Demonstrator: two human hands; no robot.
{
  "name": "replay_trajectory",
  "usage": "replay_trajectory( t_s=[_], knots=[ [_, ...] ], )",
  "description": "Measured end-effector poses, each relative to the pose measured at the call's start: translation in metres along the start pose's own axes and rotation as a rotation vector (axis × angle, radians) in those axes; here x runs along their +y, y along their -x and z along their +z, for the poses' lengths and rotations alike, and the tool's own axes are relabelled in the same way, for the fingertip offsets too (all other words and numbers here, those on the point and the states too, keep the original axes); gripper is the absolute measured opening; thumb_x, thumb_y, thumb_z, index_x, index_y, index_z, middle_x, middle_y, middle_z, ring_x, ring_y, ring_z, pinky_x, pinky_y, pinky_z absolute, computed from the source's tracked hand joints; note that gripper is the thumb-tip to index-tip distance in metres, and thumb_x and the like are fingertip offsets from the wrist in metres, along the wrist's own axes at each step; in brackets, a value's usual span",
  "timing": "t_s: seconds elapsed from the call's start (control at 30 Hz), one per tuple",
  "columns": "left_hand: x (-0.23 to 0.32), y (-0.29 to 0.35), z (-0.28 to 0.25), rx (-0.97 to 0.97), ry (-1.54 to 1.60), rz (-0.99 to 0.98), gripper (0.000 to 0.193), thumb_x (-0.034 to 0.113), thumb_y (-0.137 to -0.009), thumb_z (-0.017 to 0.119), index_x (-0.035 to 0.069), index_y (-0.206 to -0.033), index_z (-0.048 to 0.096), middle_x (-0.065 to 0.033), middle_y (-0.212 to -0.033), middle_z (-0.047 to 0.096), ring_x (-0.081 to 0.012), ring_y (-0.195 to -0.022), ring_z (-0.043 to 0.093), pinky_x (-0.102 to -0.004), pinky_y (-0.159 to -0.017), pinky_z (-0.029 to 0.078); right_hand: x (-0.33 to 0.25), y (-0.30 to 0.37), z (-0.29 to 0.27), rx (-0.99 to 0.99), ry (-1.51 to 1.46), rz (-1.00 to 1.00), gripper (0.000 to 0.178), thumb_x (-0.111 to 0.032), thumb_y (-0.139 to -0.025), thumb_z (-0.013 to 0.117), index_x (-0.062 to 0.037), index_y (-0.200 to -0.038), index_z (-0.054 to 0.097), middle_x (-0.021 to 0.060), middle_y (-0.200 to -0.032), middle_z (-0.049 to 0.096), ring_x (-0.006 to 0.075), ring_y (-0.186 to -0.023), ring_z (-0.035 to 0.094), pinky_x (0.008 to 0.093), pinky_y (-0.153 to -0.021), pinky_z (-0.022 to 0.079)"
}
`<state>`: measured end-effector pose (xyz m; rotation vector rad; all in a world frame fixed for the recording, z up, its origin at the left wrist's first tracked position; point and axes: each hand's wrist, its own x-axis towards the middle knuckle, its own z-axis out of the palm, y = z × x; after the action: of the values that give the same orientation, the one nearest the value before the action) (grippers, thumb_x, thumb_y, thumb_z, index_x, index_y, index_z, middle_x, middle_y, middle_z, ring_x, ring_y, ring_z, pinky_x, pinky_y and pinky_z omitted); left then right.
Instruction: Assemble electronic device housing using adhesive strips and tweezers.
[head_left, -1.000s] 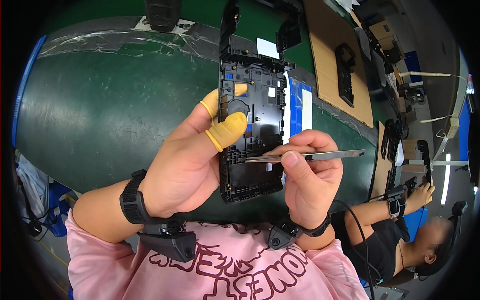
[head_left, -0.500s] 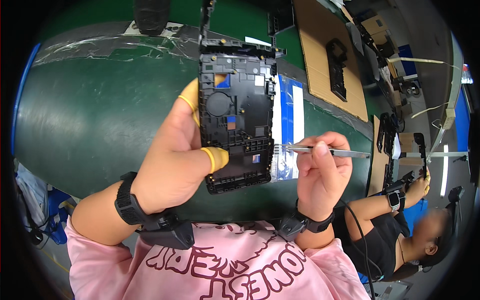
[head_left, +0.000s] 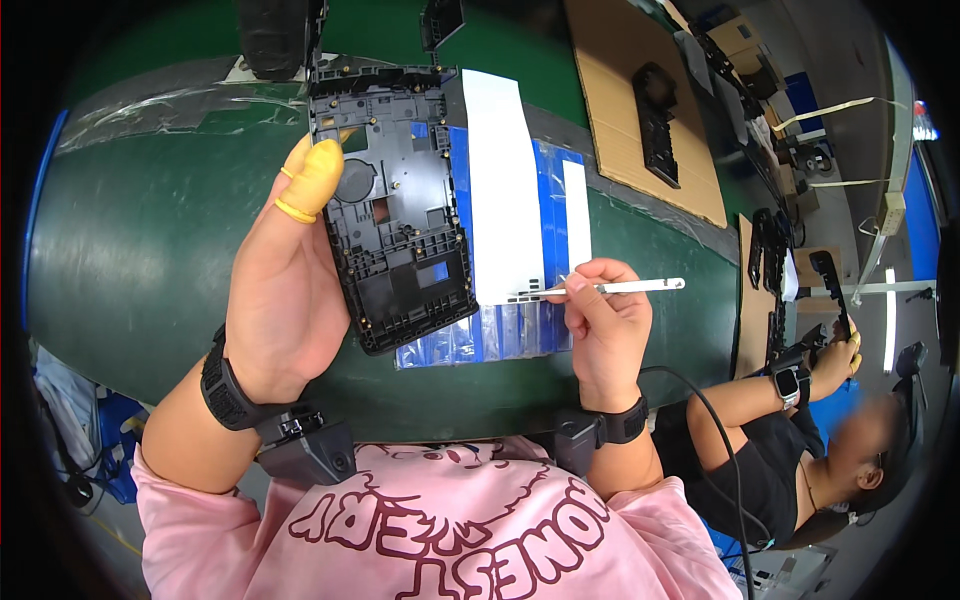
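My left hand [head_left: 290, 275], with yellow finger cots on its thumb and a finger, grips the left edge of a black plastic housing [head_left: 415, 205]. The housing is tilted above the table, its ribbed inner side showing small brass-coloured inserts and cut-out openings. Pinched in my right hand [head_left: 612, 325] is a pair of slim metal tweezers [head_left: 645, 286]. Their tips meet the lower end of a white sheet [head_left: 503, 180], at several small black pieces [head_left: 524, 292]. Whether the tips hold one of these pieces is too small to tell.
Under the white sheet lies a blue, clear-wrapped pack [head_left: 490, 335] on the green table [head_left: 150, 230]. A cardboard sheet [head_left: 610, 90] at the back right carries a black plastic part [head_left: 656, 130]. At the far right, a co-worker's hand [head_left: 840, 362] holds another black part.
The housing has moved left and tilted, uncovering the white sheet; my left thumb has shifted up its edge. My right hand has brought the tweezers from the housing's edge to the sheet's lower end.
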<state>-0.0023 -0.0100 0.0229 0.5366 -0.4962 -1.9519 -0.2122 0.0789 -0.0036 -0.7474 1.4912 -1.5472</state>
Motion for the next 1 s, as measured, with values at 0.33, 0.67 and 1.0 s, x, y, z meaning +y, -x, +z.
replay_trajectory(
  t_s=[0.33, 0.67, 1.0],
  knots=[
    [-0.001, 0.000, -0.002, -0.033, 0.006, -0.076, 0.044, 0.035, -0.090, 0.039, 0.005, -0.121, 0.039, -0.0089, -0.116, 0.050, -0.0217, -0.105, 0.050, -0.0373, -0.089, 0.041, 0.008, -0.005, -0.005, -0.011, 0.026, 0.027, 0.016, 0.003, -0.075, 0.059, 0.0014, -0.090, 0.052, 0.0027, -0.069, 0.056, 0.0058, -0.055, 0.053, 0.0153, -0.044, 0.033],
    [-0.003, 0.002, -0.001, -0.029, -0.047, -0.082, 0.042, 0.034, -0.089, 0.040, 0.006, -0.121, 0.040, -0.0079, -0.115, 0.050, -0.0205, -0.105, 0.050, -0.0369, -0.090, 0.040, 0.005, -0.003, -0.004, -0.006, 0.029, 0.061, 0.015, 0.003, -0.076, 0.058, 0.0004, -0.090, 0.053, 0.0085, -0.068, 0.059, 0.0056, -0.051, 0.050, 0.0148, -0.041, 0.029],
    [-0.009, 0.007, -0.002, -0.082, 0.108, -0.161, 0.030, 0.020, -0.088, 0.043, 0.005, -0.114, 0.043, -0.0057, -0.109, 0.053, -0.0157, -0.100, 0.052, -0.0321, -0.086, 0.043, -0.043, 0.018, 0.043, -0.228, -0.144, -0.214, 0.020, 0.004, -0.075, 0.059, 0.0021, -0.094, 0.051, 0.0076, -0.073, 0.060, 0.0088, -0.063, 0.055, 0.0178, -0.056, 0.040]
  ],
)
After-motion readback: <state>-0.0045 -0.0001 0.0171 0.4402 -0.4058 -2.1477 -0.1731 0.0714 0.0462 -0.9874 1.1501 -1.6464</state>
